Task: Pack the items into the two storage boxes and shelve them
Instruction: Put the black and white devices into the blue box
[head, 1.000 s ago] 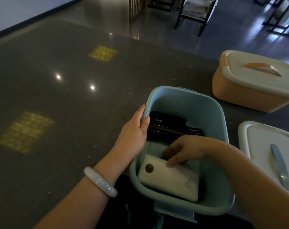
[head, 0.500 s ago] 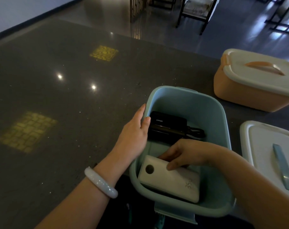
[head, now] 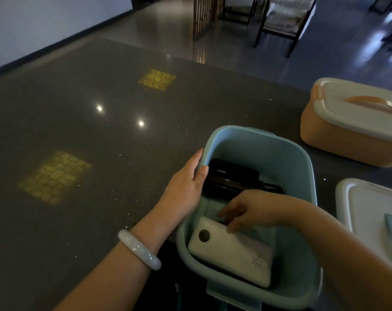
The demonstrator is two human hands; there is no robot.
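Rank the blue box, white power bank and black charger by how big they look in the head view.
1. blue box, clearly the largest.
2. white power bank.
3. black charger, though it lies farther from the camera and partly behind the right hand, so the last two are unsure.

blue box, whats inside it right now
Inside the blue box: a black Anker power bank at the far end and a white power bank nearer, touched by the right hand. That hand and the white one hide part of the floor.
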